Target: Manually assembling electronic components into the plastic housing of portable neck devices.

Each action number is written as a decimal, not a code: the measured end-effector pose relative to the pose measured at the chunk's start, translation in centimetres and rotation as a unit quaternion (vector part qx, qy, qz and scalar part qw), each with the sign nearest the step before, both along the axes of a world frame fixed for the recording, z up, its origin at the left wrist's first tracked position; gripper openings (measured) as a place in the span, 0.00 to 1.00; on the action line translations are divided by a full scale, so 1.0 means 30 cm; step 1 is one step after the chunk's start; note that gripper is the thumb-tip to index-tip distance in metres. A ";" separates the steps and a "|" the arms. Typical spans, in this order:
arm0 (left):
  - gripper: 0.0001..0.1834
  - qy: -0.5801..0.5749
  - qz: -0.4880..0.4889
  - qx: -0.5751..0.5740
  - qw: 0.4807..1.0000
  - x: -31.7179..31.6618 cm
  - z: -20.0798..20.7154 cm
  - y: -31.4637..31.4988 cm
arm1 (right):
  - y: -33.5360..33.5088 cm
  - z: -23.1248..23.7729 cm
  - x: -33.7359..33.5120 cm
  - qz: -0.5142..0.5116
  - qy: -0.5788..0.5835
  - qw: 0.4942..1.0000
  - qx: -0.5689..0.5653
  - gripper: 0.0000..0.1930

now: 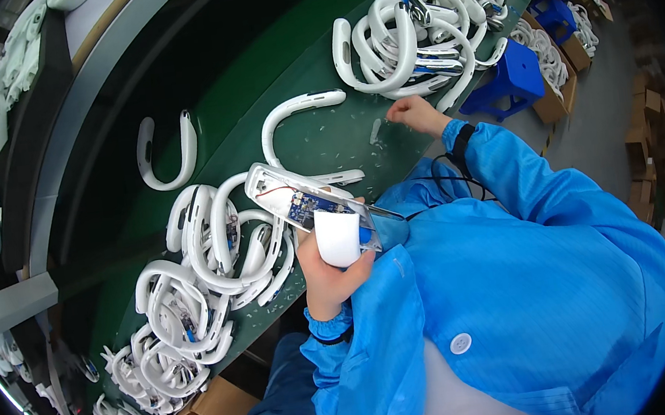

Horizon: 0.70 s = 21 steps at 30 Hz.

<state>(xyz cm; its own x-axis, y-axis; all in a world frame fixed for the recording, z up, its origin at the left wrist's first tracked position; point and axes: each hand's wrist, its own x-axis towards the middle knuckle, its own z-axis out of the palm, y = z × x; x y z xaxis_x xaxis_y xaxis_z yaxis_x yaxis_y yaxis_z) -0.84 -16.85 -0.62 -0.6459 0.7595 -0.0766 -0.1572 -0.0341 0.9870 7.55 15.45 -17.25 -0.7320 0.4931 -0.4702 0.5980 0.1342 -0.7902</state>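
Observation:
My left hand [326,279] is wrapped round a white curved neck fan [338,238] in front of my chest. The open side of its housing bares a blue circuit board [308,207] and a thin red wire. Out to the right, above the table edge, is my right hand [418,115], its fingers drawn together. Whatever they may hold is too small to make out. Close to those fingertips a small pale strip [375,131] lies on the green table [317,140]. One curved white housing [290,113] rests just beyond the held fan.
Piles of white U-shaped housings lie at the far right [412,37] and left [197,303] of the table. A single housing [171,172] lies further back. Blue stools [513,79] and cardboard boxes [553,107] stand right. Other people work at both ends.

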 end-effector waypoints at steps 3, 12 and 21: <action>0.24 -0.026 -0.006 0.036 0.999 -0.006 -0.008 0.003 | -0.025 0.090 -0.030 0.002 -0.033 0.996 -0.085 0.10; 0.31 -0.128 0.051 0.063 0.989 -0.018 -0.070 0.089 | -0.485 0.371 -0.151 0.049 0.070 0.805 -0.587 0.30; 0.35 0.245 0.195 -0.330 0.890 0.071 0.019 0.089 | -0.492 0.397 -0.149 0.124 0.107 0.814 -0.557 0.24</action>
<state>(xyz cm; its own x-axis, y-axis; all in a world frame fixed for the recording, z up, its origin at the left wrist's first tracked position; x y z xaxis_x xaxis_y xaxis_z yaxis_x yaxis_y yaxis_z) 1.31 -14.19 -0.05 -0.9295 0.3638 -0.0601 0.1944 0.6219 0.7586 3.08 0.68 -5.34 -0.8678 -0.3270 -0.3741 0.4945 -0.6414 -0.5866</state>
